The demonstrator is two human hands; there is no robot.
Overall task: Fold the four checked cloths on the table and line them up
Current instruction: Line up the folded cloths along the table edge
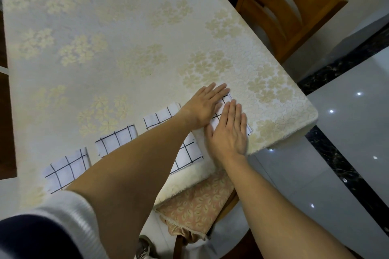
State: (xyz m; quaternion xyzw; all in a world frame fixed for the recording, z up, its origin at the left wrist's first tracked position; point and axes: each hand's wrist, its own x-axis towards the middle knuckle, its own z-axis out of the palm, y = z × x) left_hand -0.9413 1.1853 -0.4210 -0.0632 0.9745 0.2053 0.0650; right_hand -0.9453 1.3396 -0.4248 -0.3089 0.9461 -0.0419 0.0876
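Note:
Four white cloths with dark checks lie in a slanted row near the front edge of the table [126, 38]. The leftmost cloth [67, 168] and the second cloth [115, 140] lie folded, partly hidden by my left forearm. My forearm also crosses the third cloth [162, 116]. The rightmost cloth [226, 102] lies near the table's right corner, mostly covered by my hands. My left hand [205, 107] rests flat on its far part, fingers stretched out. My right hand [229, 132] lies flat on its near part, beside the left hand.
The table carries a cream cloth with a flower pattern. Its rounded right corner [309, 115] is close to my hands. A wooden chair [284, 12] stands at the far right. A cushioned chair seat [200, 202] sits under the front edge. Glossy floor [347, 132] lies to the right.

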